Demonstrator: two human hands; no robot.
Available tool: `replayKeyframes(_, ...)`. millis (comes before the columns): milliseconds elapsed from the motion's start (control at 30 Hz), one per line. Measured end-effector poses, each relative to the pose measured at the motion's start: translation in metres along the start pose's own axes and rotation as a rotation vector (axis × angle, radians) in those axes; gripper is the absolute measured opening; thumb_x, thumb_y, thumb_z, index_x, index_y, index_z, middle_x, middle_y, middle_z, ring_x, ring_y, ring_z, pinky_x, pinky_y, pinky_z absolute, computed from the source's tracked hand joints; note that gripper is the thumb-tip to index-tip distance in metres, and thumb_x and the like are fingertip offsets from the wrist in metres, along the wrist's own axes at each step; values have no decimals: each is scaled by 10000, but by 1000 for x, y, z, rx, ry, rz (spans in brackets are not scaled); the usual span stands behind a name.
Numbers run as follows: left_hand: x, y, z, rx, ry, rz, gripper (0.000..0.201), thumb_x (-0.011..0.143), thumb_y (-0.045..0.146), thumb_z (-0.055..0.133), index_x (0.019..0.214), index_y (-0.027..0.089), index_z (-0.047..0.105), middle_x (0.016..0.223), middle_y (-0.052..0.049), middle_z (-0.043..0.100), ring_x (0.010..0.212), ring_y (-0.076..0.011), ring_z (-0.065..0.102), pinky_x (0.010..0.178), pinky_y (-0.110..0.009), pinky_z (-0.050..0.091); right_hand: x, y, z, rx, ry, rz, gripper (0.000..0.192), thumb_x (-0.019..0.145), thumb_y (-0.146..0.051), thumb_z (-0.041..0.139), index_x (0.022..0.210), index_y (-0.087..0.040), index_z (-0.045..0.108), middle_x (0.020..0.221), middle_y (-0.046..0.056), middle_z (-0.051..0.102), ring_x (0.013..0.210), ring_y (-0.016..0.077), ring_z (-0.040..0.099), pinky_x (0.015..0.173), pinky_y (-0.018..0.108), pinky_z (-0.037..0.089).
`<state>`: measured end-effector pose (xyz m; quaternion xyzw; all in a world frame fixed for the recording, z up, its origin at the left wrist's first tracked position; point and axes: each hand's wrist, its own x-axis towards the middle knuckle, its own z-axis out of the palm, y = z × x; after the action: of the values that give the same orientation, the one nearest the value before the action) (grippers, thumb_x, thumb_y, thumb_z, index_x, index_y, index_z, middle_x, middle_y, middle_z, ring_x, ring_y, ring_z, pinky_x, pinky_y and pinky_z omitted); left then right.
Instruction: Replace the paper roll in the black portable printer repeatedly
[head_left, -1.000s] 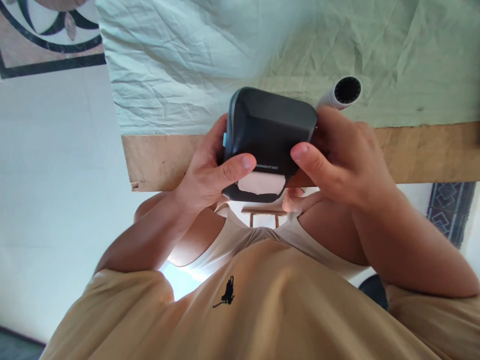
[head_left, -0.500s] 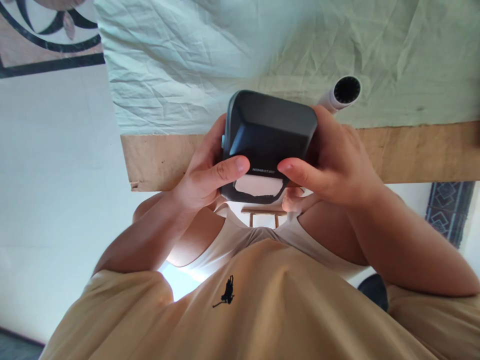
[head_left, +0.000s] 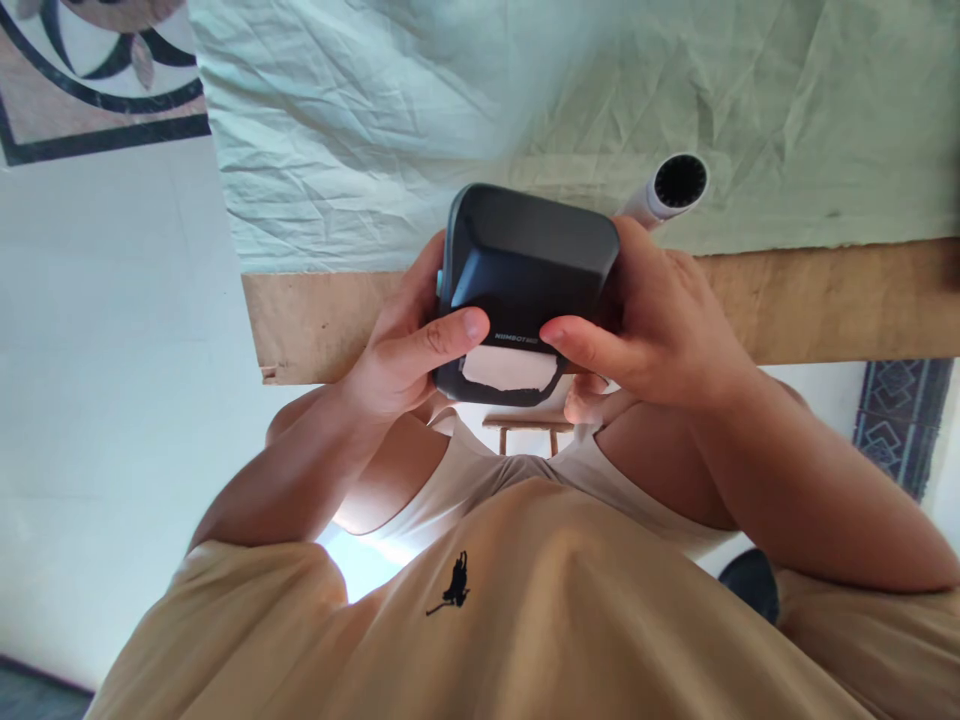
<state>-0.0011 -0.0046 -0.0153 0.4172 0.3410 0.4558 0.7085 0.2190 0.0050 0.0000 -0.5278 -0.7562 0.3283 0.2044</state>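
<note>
A dark grey, rounded square device (head_left: 529,265), a small label printer, is held in front of my chest above the table's near edge. My left hand (head_left: 401,345) grips its left side, thumb laid across the lower front. My right hand (head_left: 660,320) grips its right side, thumb pointing inward at the front. A white strip of paper (head_left: 510,368) sticks out of the slot between my two thumbs. Small lettering sits just above that slot.
A wrinkled pale green cloth (head_left: 420,110) covers a wooden table (head_left: 840,300). A white tube with a dark open end (head_left: 675,185) lies on the cloth just behind my right hand. Patterned floor tiles (head_left: 90,80) show at top left. My tan shirt (head_left: 480,620) fills the lower view.
The printer and both hands have shifted slightly left and down. My right thumb has moved inward along the front, closer to the left thumb above the paper.
</note>
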Motion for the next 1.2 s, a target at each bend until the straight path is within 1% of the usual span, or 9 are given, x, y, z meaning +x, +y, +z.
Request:
replayKeyframes(133,-1,-9,-3,7,-48,33,554,903,577,552,1307,201,599,1109,-110,720,1016,-252,717,802,-354,578,-2,-7,-1,97,-35,75,875,770,-929,434,1222,-184,508,712,8,667,676,189,670,555,286,405)
replayKeyframes(233,-2,-12,-3,-41,24,-57,645,893,660,512,1348,205,562,1164,-119,724,1300,-308,621,1033,-421,539,-3,-11,-2,185,-44,87,920,766,-911,477,1318,-175,469,772,10,684,692,176,679,559,275,419)
replayKeyframes(333,-1,-6,5,-61,51,-150,667,882,694,509,1273,163,612,1098,-138,747,1418,-339,520,1116,-455,495,-4,-13,-2,266,-61,99,913,810,-843,511,1421,-173,404,766,-3,670,687,163,688,563,262,442)
replayKeyframes(433,3,6,17,-67,209,-209,646,933,681,431,1190,135,661,1030,-145,758,1463,-357,467,1156,-492,454,-5,-12,0,292,-41,91,865,883,-743,505,1509,-181,304,685,-40,644,642,151,680,597,275,495)
replayKeyframes(467,4,10,20,-69,275,-225,619,962,645,396,1166,130,673,1015,-143,759,1467,-359,463,1162,-500,443,-6,-11,1,295,-36,87,849,905,-706,497,1532,-181,267,678,-45,646,641,153,683,612,285,514)
replayKeyframes(600,6,18,24,-89,303,-355,500,1011,517,394,1198,152,681,1160,-112,743,1491,-321,441,1203,-476,406,-6,-9,0,299,-70,56,830,941,-614,484,1574,-175,176,685,-45,662,651,156,692,624,299,529)
replayKeyframes(800,5,11,21,-145,324,-246,470,1025,453,401,1159,142,727,1103,-97,758,1353,-287,593,1149,-436,488,-5,-10,-2,175,-44,20,787,954,-631,453,1545,-159,234,605,-46,609,634,132,654,603,269,451)
replayKeyframes(967,8,6,18,-169,320,-185,518,1026,523,402,1108,144,744,1018,-77,766,1379,-262,564,1137,-413,502,-1,-7,0,106,-28,-16,753,949,-632,427,1531,-188,248,595,-44,585,604,142,629,569,257,420)
replayKeyframes(1200,1,-7,5,-156,268,-94,556,1030,551,350,974,176,757,960,-37,772,1138,-227,673,986,-380,564,0,-13,-2,118,-77,15,996,826,-714,513,1541,-88,214,579,-40,575,561,164,603,548,281,412)
